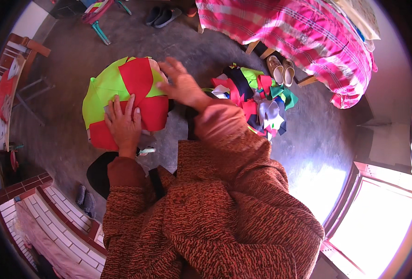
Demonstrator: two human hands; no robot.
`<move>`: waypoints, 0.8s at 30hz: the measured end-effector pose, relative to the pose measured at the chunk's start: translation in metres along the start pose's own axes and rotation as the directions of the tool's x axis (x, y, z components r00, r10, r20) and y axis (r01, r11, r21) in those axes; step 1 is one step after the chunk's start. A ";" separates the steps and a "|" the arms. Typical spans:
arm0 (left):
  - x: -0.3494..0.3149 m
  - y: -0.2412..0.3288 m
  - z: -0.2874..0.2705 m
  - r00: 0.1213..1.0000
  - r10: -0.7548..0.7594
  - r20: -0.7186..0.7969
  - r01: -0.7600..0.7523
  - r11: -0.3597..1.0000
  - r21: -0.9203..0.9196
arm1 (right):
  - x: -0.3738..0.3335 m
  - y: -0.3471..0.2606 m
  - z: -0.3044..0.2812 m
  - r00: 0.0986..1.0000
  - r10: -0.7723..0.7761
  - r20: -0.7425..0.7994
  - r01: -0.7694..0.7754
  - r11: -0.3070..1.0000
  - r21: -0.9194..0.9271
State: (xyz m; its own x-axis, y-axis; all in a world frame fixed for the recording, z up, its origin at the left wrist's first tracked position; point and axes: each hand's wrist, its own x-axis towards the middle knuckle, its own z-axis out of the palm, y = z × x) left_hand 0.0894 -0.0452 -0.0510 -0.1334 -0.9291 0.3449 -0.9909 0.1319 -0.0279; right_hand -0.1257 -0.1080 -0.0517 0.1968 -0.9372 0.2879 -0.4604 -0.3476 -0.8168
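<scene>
A round, low thing covered with fabric pieces is in front of me; what supports it is hidden. Lime-green fabric (107, 83) spreads over its far left part, with a red fabric piece (136, 76) across the top and more red fabric (154, 114) at the near right. My left hand (122, 124) lies flat on the cover, fingers spread, where the green and red pieces meet. Over the right rim, my right hand (183, 84) has its fingers stretched apart, with nothing visible in it. Whether it touches the cloth I cannot tell. By my left wrist a small pale object (147, 151) shows.
A heap of coloured fabric scraps (257, 100) lies on the floor to the right. Beige clogs (280, 70) stand by a bed with a pink plaid cover (285, 32). Dark slippers (164, 17) and a green-legged stool (100, 28) are farther off. Bright light enters through an opening (373, 228).
</scene>
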 end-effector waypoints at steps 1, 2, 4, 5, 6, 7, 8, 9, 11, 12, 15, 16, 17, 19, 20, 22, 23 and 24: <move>0.000 0.001 0.001 1.000 0.001 0.001 -0.001 1.000 -0.007 | -0.009 0.008 -0.018 0.998 -0.023 -0.059 0.026 0.998 0.053; 0.001 0.003 0.000 1.000 0.002 0.004 -0.001 1.000 -0.007 | -0.017 0.018 -0.035 0.990 -0.007 -0.137 0.016 0.998 0.063; 0.000 0.003 0.001 1.000 0.003 -0.001 -0.003 1.000 -0.020 | -0.044 0.038 -0.063 0.920 0.297 -0.254 -0.143 0.861 0.489; 0.000 0.003 0.001 1.000 0.012 -0.006 -0.012 0.999 -0.030 | -0.060 0.065 -0.079 0.866 0.383 -0.322 -0.206 0.859 0.468; 0.001 0.003 0.002 1.000 0.016 -0.013 -0.017 0.999 -0.038 | -0.079 0.087 -0.093 0.822 0.444 -0.356 -0.213 0.820 0.531; 0.000 0.003 0.001 1.000 0.008 -0.005 -0.008 0.999 -0.041 | -0.100 0.108 -0.103 0.778 0.470 -0.417 -0.270 0.849 0.454; -0.001 0.002 0.001 1.000 0.006 -0.001 -0.006 0.999 -0.046 | -0.122 0.127 -0.109 0.677 0.603 -0.422 -0.373 0.775 0.510; 0.000 0.003 0.000 1.000 0.007 0.002 -0.007 0.999 -0.052 | -0.149 0.162 -0.114 0.607 0.633 -0.480 -0.506 0.774 0.380; 0.002 0.004 0.001 1.000 0.010 0.011 -0.009 0.998 -0.062 | -0.215 0.237 -0.115 0.623 0.543 -0.563 -0.604 0.792 0.094; 0.002 0.004 0.001 1.000 0.008 0.017 -0.007 0.998 -0.062 | -0.240 0.254 -0.116 0.741 0.335 -0.582 -0.544 0.807 -0.229; 0.001 0.003 0.002 1.000 0.019 0.024 -0.017 0.998 -0.064 | -0.300 0.282 -0.101 0.594 0.544 -0.593 -0.734 0.668 -0.123; 0.002 0.003 0.001 0.999 0.023 0.022 -0.022 0.998 -0.063 | -0.314 0.286 -0.098 0.609 0.534 -0.587 -0.739 0.651 -0.174; 0.003 0.003 0.001 0.999 0.024 0.025 -0.023 0.998 -0.064 | -0.321 0.286 -0.098 0.592 0.598 -0.541 -0.780 0.594 -0.197; 0.004 0.004 0.001 0.999 0.026 0.030 -0.024 0.997 -0.070 | -0.333 0.289 -0.093 0.549 0.651 -0.524 -0.826 0.518 -0.223; 0.004 0.005 0.001 0.999 0.027 0.033 -0.025 0.997 -0.076 | -0.338 0.294 -0.093 0.520 0.695 -0.496 -0.841 0.517 -0.157; 0.004 0.006 0.000 0.999 0.028 0.035 -0.025 0.996 -0.084 | -0.341 0.300 -0.096 0.467 0.775 -0.427 -0.862 0.506 -0.024; 0.004 0.005 0.000 0.999 0.027 0.039 -0.024 0.996 -0.080 | -0.341 0.302 -0.097 0.442 0.832 -0.336 -0.866 0.493 0.081; 0.003 0.004 0.001 0.999 0.025 0.042 -0.022 0.997 -0.076 | -0.340 0.302 -0.095 0.391 0.869 -0.302 -0.887 0.444 0.128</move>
State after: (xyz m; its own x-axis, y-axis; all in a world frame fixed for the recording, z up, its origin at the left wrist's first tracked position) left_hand 0.0846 -0.0476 -0.0506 -0.1590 -0.9393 0.3039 -0.9834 0.1780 0.0358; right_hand -0.4138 0.1026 -0.3490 -0.5844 -0.6774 -0.4468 -0.2679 0.6808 -0.6817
